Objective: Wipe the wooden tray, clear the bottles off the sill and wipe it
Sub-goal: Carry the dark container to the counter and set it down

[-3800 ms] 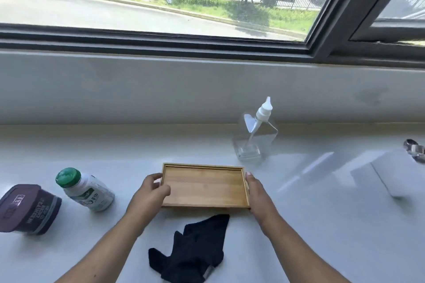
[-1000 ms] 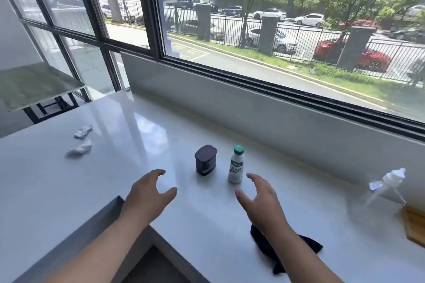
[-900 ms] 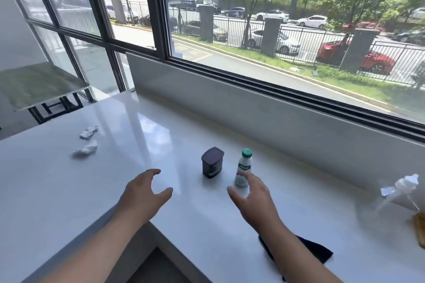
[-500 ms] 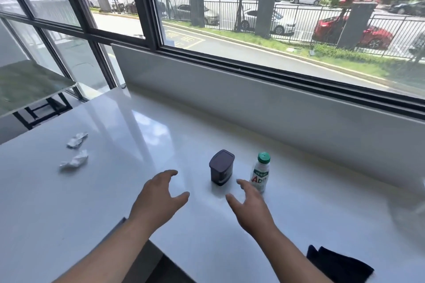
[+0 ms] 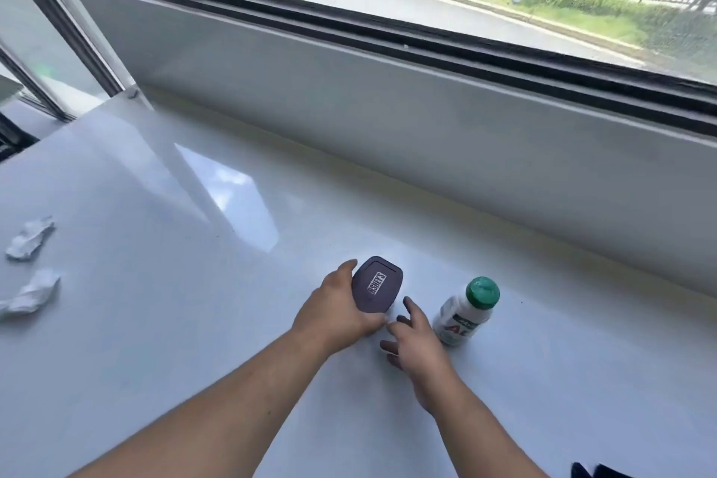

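Landmark item: dark purple lidded container (image 5: 377,284), upright on the white sill (image 5: 194,283), pale label with lettering on its lid. All positions below are given from it.

Left hand (image 5: 335,312): wrapped round the container's left and near sides, fingers curled against its wall, thumb at the near edge. It holds the container, which stands on the sill.

Right hand (image 5: 417,345): just to the near right of the container, fingers spread and loosely open, gripping nothing. Fingertips lie close to the container's base; whether they touch it cannot be told.

White bottle with green cap (image 5: 465,312): upright on the sill, to the right of the container and just beyond the right hand, apart from both. Red and green print on its label, only partly legible.

Crumpled white paper scraps (image 5: 29,239): two pieces on the sill, far to the left of the container, one nearer the viewer than the other.

Dark cloth (image 5: 593,471): only a corner shows, at the bottom edge of the view, well to the near right of the container.

Wooden tray: outside this view.

Grey wall (image 5: 426,120): rises behind the container at the far edge of the sill.

Dark window frame (image 5: 388,31): above that wall; road, grass, a fence and parked cars beyond the glass.
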A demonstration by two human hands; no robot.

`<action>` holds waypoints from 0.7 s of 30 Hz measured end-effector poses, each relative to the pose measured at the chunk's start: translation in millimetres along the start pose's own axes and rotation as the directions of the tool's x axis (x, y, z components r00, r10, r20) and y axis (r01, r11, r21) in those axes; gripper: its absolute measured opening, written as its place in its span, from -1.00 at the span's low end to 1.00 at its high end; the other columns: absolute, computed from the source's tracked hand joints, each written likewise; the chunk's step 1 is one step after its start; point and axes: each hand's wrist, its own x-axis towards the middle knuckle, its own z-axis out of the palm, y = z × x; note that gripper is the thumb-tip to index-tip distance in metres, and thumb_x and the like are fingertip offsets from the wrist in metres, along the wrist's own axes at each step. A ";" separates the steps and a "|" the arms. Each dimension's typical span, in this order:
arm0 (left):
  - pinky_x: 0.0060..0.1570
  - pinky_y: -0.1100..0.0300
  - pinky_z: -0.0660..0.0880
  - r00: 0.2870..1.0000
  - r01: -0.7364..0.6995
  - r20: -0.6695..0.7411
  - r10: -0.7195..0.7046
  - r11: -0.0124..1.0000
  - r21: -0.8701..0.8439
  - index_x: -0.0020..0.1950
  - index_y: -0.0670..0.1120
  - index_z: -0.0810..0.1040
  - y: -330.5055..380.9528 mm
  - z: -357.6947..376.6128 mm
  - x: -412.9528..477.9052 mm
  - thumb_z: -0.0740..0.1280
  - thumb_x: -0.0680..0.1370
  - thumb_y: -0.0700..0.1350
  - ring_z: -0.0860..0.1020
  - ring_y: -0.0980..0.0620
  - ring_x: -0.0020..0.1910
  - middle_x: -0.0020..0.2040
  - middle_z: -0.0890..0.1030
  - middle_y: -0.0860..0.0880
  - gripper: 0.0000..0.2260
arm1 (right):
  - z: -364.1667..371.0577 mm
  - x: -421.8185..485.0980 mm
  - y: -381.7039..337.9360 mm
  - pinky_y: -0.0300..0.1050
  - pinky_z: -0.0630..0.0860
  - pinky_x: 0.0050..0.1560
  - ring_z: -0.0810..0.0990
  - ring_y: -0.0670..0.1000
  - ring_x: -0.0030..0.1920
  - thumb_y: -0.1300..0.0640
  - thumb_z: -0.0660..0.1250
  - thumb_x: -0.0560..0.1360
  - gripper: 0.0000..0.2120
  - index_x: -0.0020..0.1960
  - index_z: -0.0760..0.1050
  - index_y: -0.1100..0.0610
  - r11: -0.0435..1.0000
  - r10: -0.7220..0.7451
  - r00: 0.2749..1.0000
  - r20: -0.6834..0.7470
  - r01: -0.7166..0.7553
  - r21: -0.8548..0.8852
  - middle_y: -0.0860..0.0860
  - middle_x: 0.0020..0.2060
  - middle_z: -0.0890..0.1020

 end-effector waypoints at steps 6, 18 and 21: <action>0.05 0.02 0.63 0.995 0.035 0.094 -0.029 0.997 -0.063 0.36 0.09 0.42 -0.3 0.7 16.3 0.53 0.33 0.10 0.65 0.04 0.02 0.06 0.66 0.12 -0.37 | 16.6 5.2 -3.0 -0.05 0.60 0.10 0.65 0.04 -0.01 0.26 0.18 0.58 -0.45 0.25 0.40 -0.40 0.999 0.019 0.998 0.060 -0.021 0.037 -0.19 -0.01 0.75; -0.10 0.17 0.58 0.903 0.331 -0.169 -0.394 0.891 -0.309 0.27 0.14 0.43 -224.5 -143.0 -117.8 0.44 0.24 0.17 0.60 0.18 -0.08 -0.04 0.61 0.19 -0.39 | 269.0 -78.8 -7.4 -0.03 0.53 -0.08 0.56 0.09 -0.14 0.24 0.26 0.56 -0.45 0.47 0.39 -0.18 0.972 0.063 0.901 0.429 0.042 -0.230 0.00 0.12 0.69; -0.08 0.12 0.60 0.805 0.442 -0.236 -0.544 0.816 -0.372 0.26 0.14 0.43 -313.3 -190.5 -184.8 0.47 0.24 0.15 0.63 0.10 -0.06 -0.03 0.64 0.17 -0.39 | 373.4 -119.4 10.7 -0.16 0.39 -0.29 0.46 0.06 -0.28 0.20 0.31 0.41 -0.35 0.48 0.39 -0.12 0.950 0.126 0.809 0.575 0.068 -0.305 -0.05 -0.15 0.69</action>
